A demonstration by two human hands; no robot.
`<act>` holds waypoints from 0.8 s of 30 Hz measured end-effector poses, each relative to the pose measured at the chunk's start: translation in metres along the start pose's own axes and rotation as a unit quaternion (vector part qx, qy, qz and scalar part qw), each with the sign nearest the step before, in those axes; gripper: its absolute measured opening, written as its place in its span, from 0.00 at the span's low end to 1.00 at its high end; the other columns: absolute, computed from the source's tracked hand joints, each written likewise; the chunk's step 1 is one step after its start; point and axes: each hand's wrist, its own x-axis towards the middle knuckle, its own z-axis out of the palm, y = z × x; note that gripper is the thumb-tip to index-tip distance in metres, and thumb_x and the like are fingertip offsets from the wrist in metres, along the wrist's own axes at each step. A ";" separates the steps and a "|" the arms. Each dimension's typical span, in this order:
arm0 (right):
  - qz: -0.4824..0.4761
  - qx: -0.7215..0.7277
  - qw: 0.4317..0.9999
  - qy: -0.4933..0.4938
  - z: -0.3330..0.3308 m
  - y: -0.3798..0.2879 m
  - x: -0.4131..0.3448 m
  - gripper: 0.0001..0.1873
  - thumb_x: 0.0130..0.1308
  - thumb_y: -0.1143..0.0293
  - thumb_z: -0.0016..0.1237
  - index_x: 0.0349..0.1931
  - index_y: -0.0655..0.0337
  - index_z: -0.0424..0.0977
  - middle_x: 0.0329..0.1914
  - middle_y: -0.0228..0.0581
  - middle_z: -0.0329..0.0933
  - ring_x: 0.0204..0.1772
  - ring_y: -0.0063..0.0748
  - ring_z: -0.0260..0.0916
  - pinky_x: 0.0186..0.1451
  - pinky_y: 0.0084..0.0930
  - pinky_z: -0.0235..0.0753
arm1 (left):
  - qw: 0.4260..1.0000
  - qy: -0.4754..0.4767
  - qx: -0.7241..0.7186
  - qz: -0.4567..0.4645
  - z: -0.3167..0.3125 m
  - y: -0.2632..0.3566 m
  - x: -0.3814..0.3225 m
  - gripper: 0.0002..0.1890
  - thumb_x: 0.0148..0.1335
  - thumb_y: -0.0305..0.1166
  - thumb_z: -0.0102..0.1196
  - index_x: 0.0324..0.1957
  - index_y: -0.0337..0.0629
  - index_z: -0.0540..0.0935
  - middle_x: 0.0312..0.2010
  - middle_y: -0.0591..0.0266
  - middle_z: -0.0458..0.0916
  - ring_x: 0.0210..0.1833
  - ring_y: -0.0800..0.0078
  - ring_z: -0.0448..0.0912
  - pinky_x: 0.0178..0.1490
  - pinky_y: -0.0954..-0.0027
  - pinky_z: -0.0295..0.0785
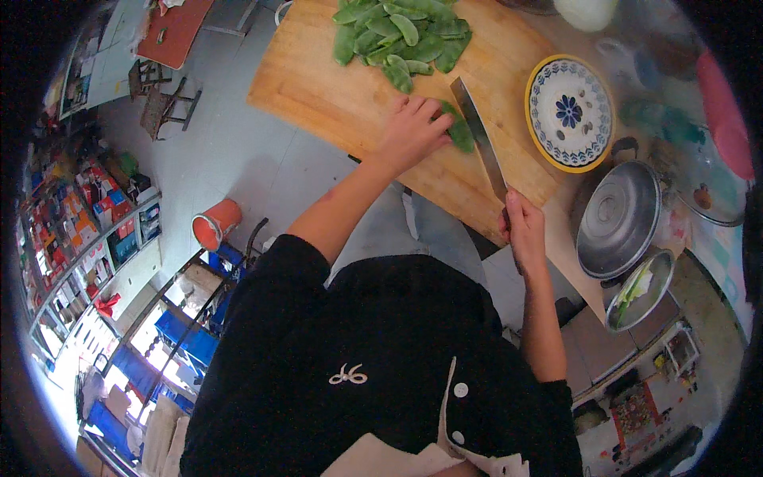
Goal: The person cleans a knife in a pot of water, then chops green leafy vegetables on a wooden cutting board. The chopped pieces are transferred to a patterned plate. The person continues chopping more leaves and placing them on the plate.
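Observation:
My left hand (pixel 420 128) presses several flat green bean pods (pixel 460 132) onto a wooden cutting board (pixel 334 101), its fingers curled over their ends. In my right hand (pixel 521 223) is the handle of a kitchen cleaver (pixel 481 140); the blade lies just right of the pods, pointing away from me. A pile of flat green pods (pixel 405 36) rests on the board's far part. What lies under my left palm is hidden.
Right of the board stand a yellow-rimmed patterned plate (pixel 569 113) with small bits on it, a grey metal pan (pixel 620 219) and a metal bowl (pixel 641 292) holding green and white pieces. An orange bucket (pixel 216 224) stands on the floor at left.

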 end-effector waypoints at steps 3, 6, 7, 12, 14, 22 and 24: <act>0.015 -0.054 0.998 0.001 0.002 -0.003 0.002 0.21 0.68 0.56 0.39 0.52 0.61 0.72 0.15 0.26 0.63 0.20 0.16 0.59 0.24 0.16 0.61 | 1.000 0.006 0.003 0.015 -0.001 -0.007 -0.004 0.20 0.43 0.41 0.62 0.42 0.54 0.74 0.42 0.64 0.71 0.49 0.64 0.68 0.54 0.58 0.59; -0.024 -0.039 0.999 -0.012 0.005 -0.005 0.002 0.21 0.68 0.56 0.39 0.51 0.61 0.73 0.15 0.26 0.62 0.20 0.16 0.58 0.24 0.16 0.60 | 0.999 0.013 -0.023 0.047 -0.003 -0.013 -0.006 0.20 0.43 0.41 0.62 0.41 0.55 0.75 0.44 0.64 0.71 0.48 0.64 0.69 0.53 0.59 0.60; -0.009 -0.037 0.999 0.005 0.005 -0.005 0.001 0.21 0.68 0.56 0.39 0.51 0.61 0.73 0.15 0.26 0.62 0.20 0.16 0.58 0.24 0.16 0.60 | 0.998 0.013 -0.033 0.057 -0.003 -0.014 -0.007 0.20 0.43 0.42 0.62 0.41 0.55 0.75 0.44 0.64 0.71 0.48 0.64 0.69 0.52 0.60 0.61; 0.033 0.006 0.999 0.013 0.001 -0.003 0.002 0.20 0.68 0.56 0.39 0.49 0.62 0.74 0.14 0.26 0.62 0.20 0.16 0.60 0.23 0.16 0.60 | 0.992 0.019 -0.026 0.119 -0.004 -0.012 -0.004 0.18 0.44 0.41 0.61 0.39 0.54 0.76 0.42 0.66 0.72 0.47 0.65 0.69 0.51 0.61 0.63; 0.002 -0.017 1.000 0.001 -0.001 -0.003 0.005 0.21 0.68 0.54 0.38 0.44 0.63 0.74 0.15 0.26 0.62 0.18 0.15 0.58 0.20 0.15 0.58 | 0.991 0.013 -0.027 0.129 -0.003 -0.011 -0.003 0.17 0.44 0.41 0.61 0.38 0.54 0.76 0.40 0.67 0.73 0.46 0.66 0.69 0.50 0.61 0.63; 0.010 -0.023 0.999 -0.028 -0.007 -0.008 0.011 0.19 0.67 0.55 0.40 0.44 0.62 0.74 0.15 0.26 0.63 0.18 0.15 0.59 0.20 0.16 0.58 | 0.995 0.018 0.011 0.099 0.003 -0.005 0.000 0.15 0.44 0.37 0.60 0.38 0.54 0.77 0.38 0.66 0.72 0.42 0.65 0.70 0.48 0.62 0.65; 0.007 -0.016 0.999 -0.028 -0.007 -0.007 0.012 0.20 0.67 0.52 0.39 0.34 0.61 0.73 0.15 0.26 0.63 0.18 0.14 0.58 0.19 0.13 0.57 | 0.994 0.028 -0.040 0.094 0.002 -0.010 0.003 0.14 0.43 0.35 0.58 0.36 0.54 0.77 0.39 0.68 0.72 0.43 0.66 0.70 0.46 0.65 0.66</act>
